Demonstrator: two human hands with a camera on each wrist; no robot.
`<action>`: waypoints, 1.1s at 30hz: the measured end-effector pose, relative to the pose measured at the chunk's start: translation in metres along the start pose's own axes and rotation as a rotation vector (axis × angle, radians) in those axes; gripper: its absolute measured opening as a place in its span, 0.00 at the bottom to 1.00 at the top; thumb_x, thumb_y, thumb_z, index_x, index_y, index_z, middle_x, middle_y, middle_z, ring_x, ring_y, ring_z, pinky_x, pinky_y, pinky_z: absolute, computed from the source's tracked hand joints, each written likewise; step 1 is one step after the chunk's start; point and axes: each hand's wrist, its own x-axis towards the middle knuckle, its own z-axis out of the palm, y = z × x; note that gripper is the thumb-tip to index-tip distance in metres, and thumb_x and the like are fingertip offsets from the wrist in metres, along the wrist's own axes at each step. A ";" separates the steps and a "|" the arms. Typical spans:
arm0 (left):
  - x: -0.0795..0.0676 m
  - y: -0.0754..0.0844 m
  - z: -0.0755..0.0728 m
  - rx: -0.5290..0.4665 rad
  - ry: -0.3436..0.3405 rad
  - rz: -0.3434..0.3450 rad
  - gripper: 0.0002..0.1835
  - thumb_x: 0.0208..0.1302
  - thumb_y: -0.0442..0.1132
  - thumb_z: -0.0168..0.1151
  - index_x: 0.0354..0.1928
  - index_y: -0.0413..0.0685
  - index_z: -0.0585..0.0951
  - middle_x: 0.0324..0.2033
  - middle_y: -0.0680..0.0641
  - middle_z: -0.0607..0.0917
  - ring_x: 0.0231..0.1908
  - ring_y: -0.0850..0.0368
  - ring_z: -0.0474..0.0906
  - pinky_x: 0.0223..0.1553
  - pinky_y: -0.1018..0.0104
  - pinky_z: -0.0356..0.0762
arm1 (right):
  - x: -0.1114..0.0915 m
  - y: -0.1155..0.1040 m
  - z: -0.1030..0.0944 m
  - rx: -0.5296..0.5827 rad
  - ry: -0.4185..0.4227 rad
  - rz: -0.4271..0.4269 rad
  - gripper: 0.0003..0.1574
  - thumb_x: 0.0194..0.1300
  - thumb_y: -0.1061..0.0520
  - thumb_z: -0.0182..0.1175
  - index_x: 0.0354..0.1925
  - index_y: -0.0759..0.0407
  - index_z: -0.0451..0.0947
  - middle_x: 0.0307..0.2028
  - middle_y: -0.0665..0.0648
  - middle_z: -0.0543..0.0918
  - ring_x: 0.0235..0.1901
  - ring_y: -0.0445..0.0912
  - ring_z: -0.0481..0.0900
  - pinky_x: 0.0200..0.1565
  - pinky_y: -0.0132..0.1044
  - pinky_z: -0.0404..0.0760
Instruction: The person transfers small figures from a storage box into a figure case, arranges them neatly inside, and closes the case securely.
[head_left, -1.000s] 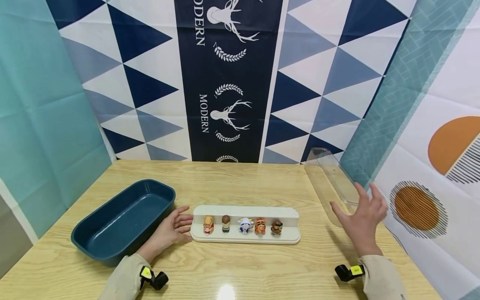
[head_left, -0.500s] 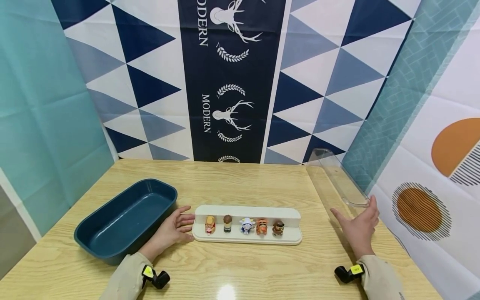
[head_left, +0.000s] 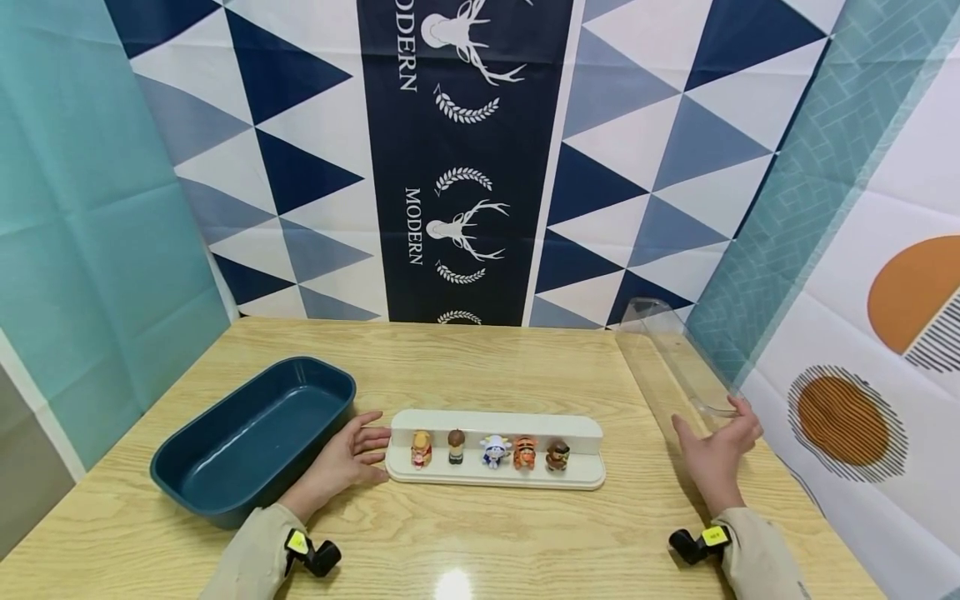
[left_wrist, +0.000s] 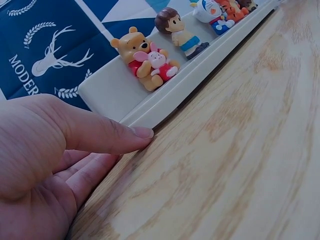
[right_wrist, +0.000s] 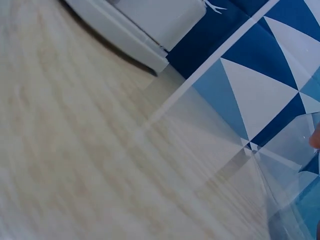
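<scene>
A long white display stand (head_left: 495,483) lies on the table with several small figurines in a row. A honey-coloured bear figurine (left_wrist: 135,47) hugging a pink piglet sits leftmost, beside a brown-haired boy figurine (left_wrist: 172,25). My left hand (head_left: 348,458) rests at the stand's left end, its fingers extended and the thumb tip at the front corner. On the right lies a long clear plastic cover (head_left: 678,362). My right hand (head_left: 718,458) spans its near end, thumb on the left and fingers on the right. In the right wrist view only a fingertip (right_wrist: 315,137) shows against the cover.
A deep dark-teal tub (head_left: 176,437) stands on the left, close beside my left forearm. Patterned cloth (head_left: 457,167) hangs behind the wooden table (head_left: 480,550) and along both sides. The clear cover reaches the table's back edge.
My right hand has come down from above the clear cover's near end onto its sides. The left hand stays at the stand, and the head view has shifted slightly.
</scene>
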 end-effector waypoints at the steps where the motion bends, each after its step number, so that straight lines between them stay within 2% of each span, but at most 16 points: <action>1: 0.000 0.000 0.000 0.001 0.001 0.002 0.52 0.45 0.14 0.70 0.73 0.26 0.53 0.61 0.24 0.71 0.60 0.32 0.70 0.55 0.58 0.78 | 0.000 0.000 0.001 0.008 0.019 -0.009 0.51 0.55 0.72 0.69 0.67 0.68 0.49 0.64 0.74 0.50 0.61 0.61 0.50 0.61 0.55 0.53; 3: 0.000 0.000 -0.001 0.003 0.001 0.003 0.52 0.46 0.14 0.70 0.73 0.26 0.52 0.61 0.24 0.71 0.60 0.32 0.70 0.55 0.58 0.78 | 0.002 0.000 0.002 0.030 0.051 -0.015 0.49 0.54 0.73 0.69 0.65 0.68 0.52 0.64 0.70 0.53 0.61 0.57 0.51 0.61 0.52 0.55; 6: 0.000 0.000 -0.003 0.001 0.000 0.002 0.52 0.46 0.14 0.70 0.73 0.27 0.52 0.61 0.24 0.70 0.61 0.32 0.70 0.55 0.59 0.78 | 0.003 0.001 0.003 0.078 0.082 -0.021 0.48 0.52 0.74 0.69 0.64 0.66 0.54 0.61 0.58 0.56 0.61 0.50 0.53 0.64 0.45 0.55; 8: 0.000 0.000 -0.004 0.000 -0.002 0.001 0.52 0.46 0.14 0.70 0.73 0.27 0.52 0.61 0.24 0.70 0.61 0.32 0.70 0.55 0.59 0.77 | 0.004 0.001 0.002 0.112 0.096 -0.039 0.47 0.52 0.75 0.69 0.64 0.67 0.55 0.60 0.49 0.55 0.60 0.46 0.55 0.64 0.39 0.55; 11: 0.000 0.001 -0.005 0.000 -0.003 0.000 0.52 0.46 0.14 0.70 0.73 0.27 0.52 0.62 0.24 0.70 0.61 0.32 0.70 0.55 0.58 0.77 | 0.005 0.000 0.001 0.172 0.098 -0.049 0.46 0.52 0.74 0.69 0.63 0.65 0.57 0.58 0.44 0.54 0.56 0.41 0.56 0.59 0.33 0.57; 15: 0.001 0.003 -0.007 0.007 0.000 0.004 0.52 0.46 0.14 0.70 0.73 0.26 0.52 0.61 0.24 0.70 0.61 0.32 0.70 0.55 0.59 0.77 | 0.005 -0.005 -0.002 0.251 0.076 0.032 0.46 0.54 0.72 0.69 0.64 0.54 0.58 0.57 0.44 0.58 0.51 0.37 0.58 0.52 0.33 0.59; 17: 0.001 0.003 -0.007 0.007 0.001 0.006 0.52 0.45 0.14 0.70 0.73 0.26 0.52 0.61 0.24 0.71 0.60 0.31 0.70 0.55 0.59 0.78 | 0.006 -0.008 -0.003 0.340 0.064 0.091 0.47 0.54 0.73 0.70 0.64 0.49 0.58 0.56 0.45 0.60 0.50 0.37 0.60 0.49 0.32 0.61; 20: 0.001 0.003 -0.006 0.007 0.000 0.007 0.52 0.45 0.14 0.70 0.73 0.26 0.52 0.61 0.24 0.71 0.60 0.32 0.70 0.55 0.59 0.78 | 0.008 -0.012 -0.005 0.497 0.053 0.131 0.47 0.53 0.76 0.69 0.63 0.50 0.60 0.56 0.48 0.64 0.50 0.39 0.64 0.45 0.28 0.64; 22: 0.001 0.002 -0.006 0.004 0.002 0.004 0.53 0.45 0.14 0.70 0.73 0.26 0.52 0.61 0.24 0.71 0.60 0.32 0.71 0.55 0.59 0.78 | 0.010 -0.015 -0.006 0.603 0.038 0.126 0.48 0.52 0.80 0.66 0.63 0.52 0.61 0.57 0.51 0.65 0.50 0.39 0.67 0.44 0.26 0.67; 26: 0.000 0.000 -0.005 -0.003 0.005 0.000 0.53 0.44 0.14 0.70 0.73 0.26 0.52 0.61 0.24 0.71 0.60 0.32 0.71 0.54 0.59 0.78 | 0.012 -0.024 -0.008 0.741 -0.032 0.074 0.48 0.49 0.89 0.58 0.62 0.57 0.62 0.58 0.55 0.67 0.50 0.42 0.71 0.43 0.24 0.73; 29: 0.000 -0.001 -0.003 -0.009 0.006 -0.001 0.53 0.44 0.14 0.70 0.73 0.26 0.52 0.61 0.24 0.71 0.60 0.32 0.71 0.55 0.58 0.78 | 0.014 -0.031 -0.010 0.824 -0.106 0.048 0.48 0.47 0.92 0.51 0.61 0.59 0.62 0.59 0.57 0.68 0.51 0.43 0.73 0.42 0.25 0.77; 33: 0.000 -0.001 -0.001 -0.007 0.011 -0.004 0.54 0.43 0.14 0.71 0.73 0.26 0.52 0.61 0.24 0.71 0.60 0.33 0.71 0.55 0.58 0.78 | 0.017 -0.034 -0.010 1.023 -0.258 -0.045 0.47 0.47 0.93 0.47 0.60 0.62 0.61 0.61 0.62 0.67 0.54 0.46 0.75 0.46 0.30 0.79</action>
